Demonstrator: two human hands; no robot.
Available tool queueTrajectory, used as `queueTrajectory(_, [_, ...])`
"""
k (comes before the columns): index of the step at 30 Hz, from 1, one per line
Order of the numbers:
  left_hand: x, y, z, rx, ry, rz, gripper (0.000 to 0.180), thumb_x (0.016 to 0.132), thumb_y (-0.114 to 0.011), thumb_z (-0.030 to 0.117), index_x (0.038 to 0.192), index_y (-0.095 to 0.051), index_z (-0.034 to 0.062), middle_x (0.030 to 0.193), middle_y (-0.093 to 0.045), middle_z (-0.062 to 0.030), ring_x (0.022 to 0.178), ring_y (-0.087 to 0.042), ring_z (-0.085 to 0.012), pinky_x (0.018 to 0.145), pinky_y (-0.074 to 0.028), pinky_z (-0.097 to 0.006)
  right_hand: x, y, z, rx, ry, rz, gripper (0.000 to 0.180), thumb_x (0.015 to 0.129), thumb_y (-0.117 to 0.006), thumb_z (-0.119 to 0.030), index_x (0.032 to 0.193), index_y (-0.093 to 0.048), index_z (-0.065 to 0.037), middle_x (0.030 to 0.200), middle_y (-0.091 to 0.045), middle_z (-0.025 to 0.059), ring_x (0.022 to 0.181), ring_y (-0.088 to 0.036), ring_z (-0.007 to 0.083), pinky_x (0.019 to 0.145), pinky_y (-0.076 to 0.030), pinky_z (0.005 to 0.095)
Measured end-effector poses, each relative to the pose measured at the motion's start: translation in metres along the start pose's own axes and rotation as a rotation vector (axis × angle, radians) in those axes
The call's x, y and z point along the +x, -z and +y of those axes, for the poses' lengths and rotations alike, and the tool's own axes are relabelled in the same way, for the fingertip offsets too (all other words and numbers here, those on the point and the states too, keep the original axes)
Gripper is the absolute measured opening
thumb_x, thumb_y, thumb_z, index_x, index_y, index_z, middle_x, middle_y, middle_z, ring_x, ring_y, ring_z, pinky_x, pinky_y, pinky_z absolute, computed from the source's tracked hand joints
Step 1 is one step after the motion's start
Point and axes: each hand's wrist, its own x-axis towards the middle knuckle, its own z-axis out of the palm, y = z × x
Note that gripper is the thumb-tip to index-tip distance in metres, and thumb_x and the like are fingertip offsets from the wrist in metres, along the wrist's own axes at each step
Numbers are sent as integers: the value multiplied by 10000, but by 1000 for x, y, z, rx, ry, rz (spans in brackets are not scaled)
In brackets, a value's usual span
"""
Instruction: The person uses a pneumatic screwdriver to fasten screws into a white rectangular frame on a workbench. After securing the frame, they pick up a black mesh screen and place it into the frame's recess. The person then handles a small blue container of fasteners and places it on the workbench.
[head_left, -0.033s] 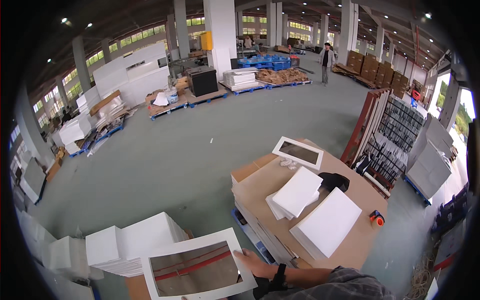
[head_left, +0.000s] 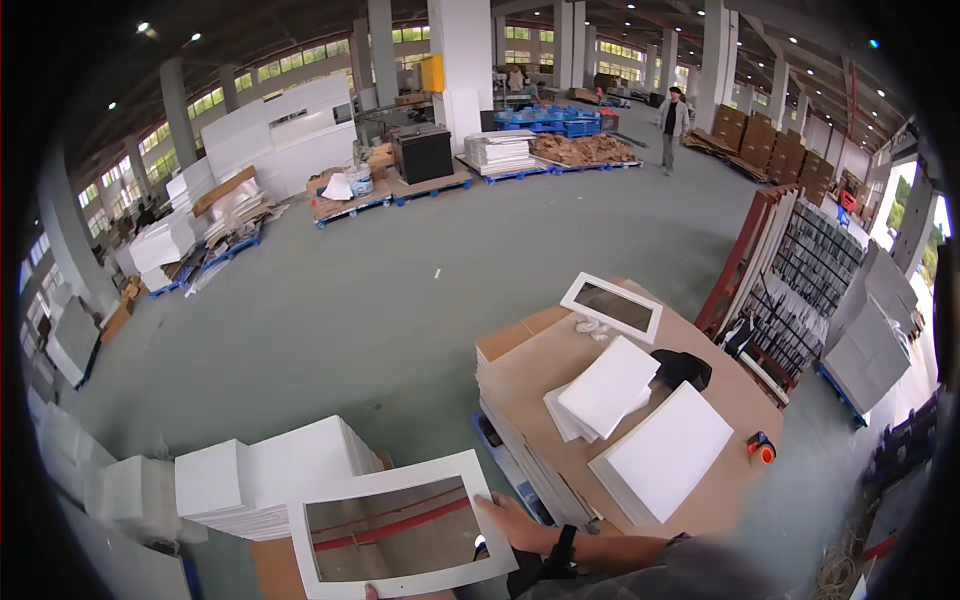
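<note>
A white rectangular frame with a reflective, mirror-like pane (head_left: pixel 395 535) is held tilted at the lower middle. Reddish bars reflect in its glass. My right hand (head_left: pixel 512 525) grips the frame's right side, thumb on the front, other fingers partly hidden behind. Only a bit of my left hand (head_left: pixel 371 592) shows at the frame's lower edge; the rest is out of view. Just beyond the frame, to the left, rises a stack of white panels (head_left: pixel 300 455). To the right, a brown board-topped pile (head_left: pixel 520 375) carries white panel stacks (head_left: pixel 665 455) (head_left: pixel 610 385).
Also on the brown pile lie a smaller white-framed pane (head_left: pixel 612 305), a black item (head_left: pixel 684 369) and an orange-and-black tape dispenser (head_left: pixel 762 450). A rack (head_left: pixel 800 270) stands beyond at right. Loaded pallets (head_left: pixel 345 205) line the far floor, where a person (head_left: pixel 671 130) stands.
The whole scene sits slightly further right in view. The held frame has risen a little, and a bit of my left hand shows more clearly at its lower edge. My right sleeve is blurred.
</note>
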Motion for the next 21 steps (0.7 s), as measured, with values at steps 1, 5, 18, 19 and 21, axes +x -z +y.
queueTrajectory(1, [25, -3, -13, -1, -3, -23, 375, 983, -661, 184, 1313, -550, 44, 1209, -641, -104, 1115, -623, -284, 1012, -506, -483, 19, 3, -2, 105, -69, 36, 508, 1023, -618, -409, 1251, -580, 44, 1104, -643, 75, 1004, -593, 143, 855, -497, 307])
queueTrajectory(5, [78, -34, -25, 19, 99, 12, 288, 1031, -604, 155, 1281, -501, 55, 1232, -616, -112, 1186, -630, -290, 1032, -541, -500, 80, 14, -3, 116, -104, 152, 516, 1029, -597, -446, 1231, -587, 29, 1048, -662, 88, 935, -629, 161, 806, -531, 341])
queueTrajectory(18, [263, -12, 4, 162, -39, 308, 306, 1068, -527, 193, 1315, -508, 12, 1220, -617, -114, 1115, -653, -243, 991, -564, -415, 298, -84, 10, -298, 91, 187, 613, 1040, -519, -554, 955, -622, 44, 845, -520, 14, 818, -447, 124, 751, -428, 321])
queueTrajectory(19, [284, -9, 12, 141, -53, 301, 328, 1065, -535, 193, 1330, -500, 2, 1227, -610, -119, 1138, -640, -247, 1007, -548, -427, 316, -102, 12, -292, 150, 206, 607, 1043, -520, -547, 932, -613, 43, 829, -509, 4, 808, -439, 121, 738, -420, 318])
queueTrajectory(21, [328, 1, 25, 152, -46, 343, 335, 1062, -546, 202, 1319, -503, -10, 1221, -613, -114, 1131, -636, -240, 1013, -538, -417, 356, -127, 20, -314, 134, 218, 592, 1047, -520, -538, 906, -607, 31, 807, -490, -11, 784, -426, 111, 714, -407, 308])
